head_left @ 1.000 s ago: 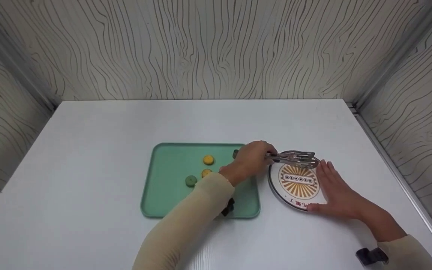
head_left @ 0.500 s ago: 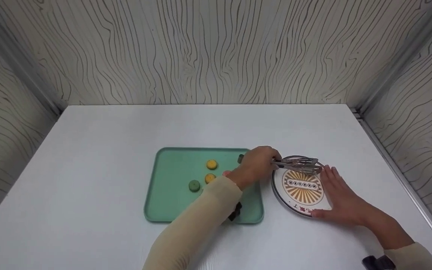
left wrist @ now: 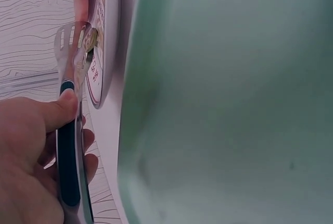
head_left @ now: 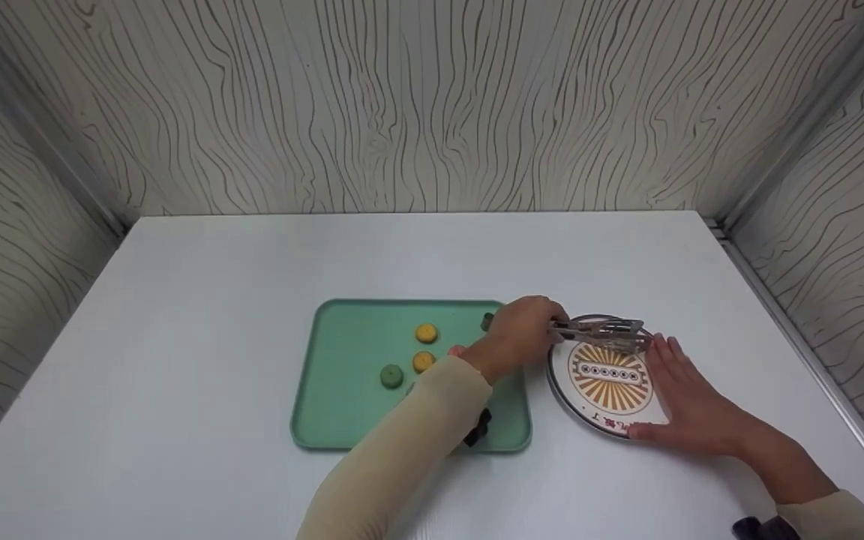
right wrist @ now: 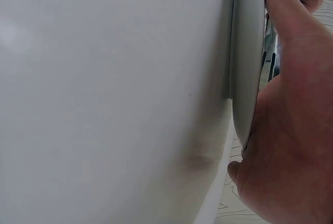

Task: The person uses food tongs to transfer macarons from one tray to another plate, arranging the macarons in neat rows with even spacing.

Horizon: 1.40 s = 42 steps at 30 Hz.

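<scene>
My left hand [head_left: 526, 334] reaches across the tray and grips a pair of metal tongs [head_left: 604, 328] with dark handle grips. The slotted tong heads are over the far part of a round white plate [head_left: 574, 394] printed with an orange sunburst and red characters. Between the heads, the left wrist view shows a small greenish-yellow round piece [left wrist: 92, 40], close to the plate's face. My right hand [head_left: 694, 409] rests at the plate's right rim, fingers straight and thumb spread toward the near edge. The right wrist view shows the plate edge-on against this hand.
A green tray [head_left: 346, 409] lies left of the plate. On it are two yellow round pieces [head_left: 426, 333], a green round piece [head_left: 391, 376] and a pink one [head_left: 457, 350] partly hidden by my left arm. Wood-patterned panels [head_left: 417, 105] stand around the white table [head_left: 199, 360].
The head view has shifted a little, so everything sits slightly lower and further right. The tongs stay over the plate and my right hand stays at its rim.
</scene>
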{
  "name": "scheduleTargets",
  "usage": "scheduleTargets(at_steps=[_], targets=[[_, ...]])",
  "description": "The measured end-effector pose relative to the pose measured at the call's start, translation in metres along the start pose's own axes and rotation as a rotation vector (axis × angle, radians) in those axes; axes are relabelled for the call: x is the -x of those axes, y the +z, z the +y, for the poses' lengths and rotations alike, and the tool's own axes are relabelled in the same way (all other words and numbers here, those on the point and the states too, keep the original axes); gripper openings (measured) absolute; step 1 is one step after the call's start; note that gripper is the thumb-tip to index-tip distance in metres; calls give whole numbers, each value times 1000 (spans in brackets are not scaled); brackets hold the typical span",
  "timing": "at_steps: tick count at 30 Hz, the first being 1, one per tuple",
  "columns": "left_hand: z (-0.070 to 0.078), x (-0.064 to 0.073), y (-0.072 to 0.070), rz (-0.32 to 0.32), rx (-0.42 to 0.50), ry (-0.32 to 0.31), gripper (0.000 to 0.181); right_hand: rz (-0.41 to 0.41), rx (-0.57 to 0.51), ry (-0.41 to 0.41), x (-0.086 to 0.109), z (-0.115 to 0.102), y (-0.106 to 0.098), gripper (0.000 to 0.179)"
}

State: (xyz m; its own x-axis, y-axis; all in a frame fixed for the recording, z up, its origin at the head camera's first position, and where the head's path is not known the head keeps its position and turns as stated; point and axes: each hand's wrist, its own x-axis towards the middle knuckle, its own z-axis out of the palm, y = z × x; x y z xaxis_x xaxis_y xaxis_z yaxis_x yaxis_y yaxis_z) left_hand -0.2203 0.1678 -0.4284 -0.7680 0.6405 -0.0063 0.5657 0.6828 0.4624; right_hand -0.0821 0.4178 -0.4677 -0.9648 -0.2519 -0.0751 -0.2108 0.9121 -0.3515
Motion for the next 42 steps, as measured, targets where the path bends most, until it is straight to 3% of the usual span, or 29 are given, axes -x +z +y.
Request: scheduleTargets(at_steps=[13,23,42], targets=[[1,-1,2,0,7,-32,26,27,17,-16,-1,0,2,126],[0,0,4,14,1,-3,26,49,16,-50,0,-1,2,122],[0,2,-1,2,33,-37,30,18,-13,-32,-1,1,1,123]])
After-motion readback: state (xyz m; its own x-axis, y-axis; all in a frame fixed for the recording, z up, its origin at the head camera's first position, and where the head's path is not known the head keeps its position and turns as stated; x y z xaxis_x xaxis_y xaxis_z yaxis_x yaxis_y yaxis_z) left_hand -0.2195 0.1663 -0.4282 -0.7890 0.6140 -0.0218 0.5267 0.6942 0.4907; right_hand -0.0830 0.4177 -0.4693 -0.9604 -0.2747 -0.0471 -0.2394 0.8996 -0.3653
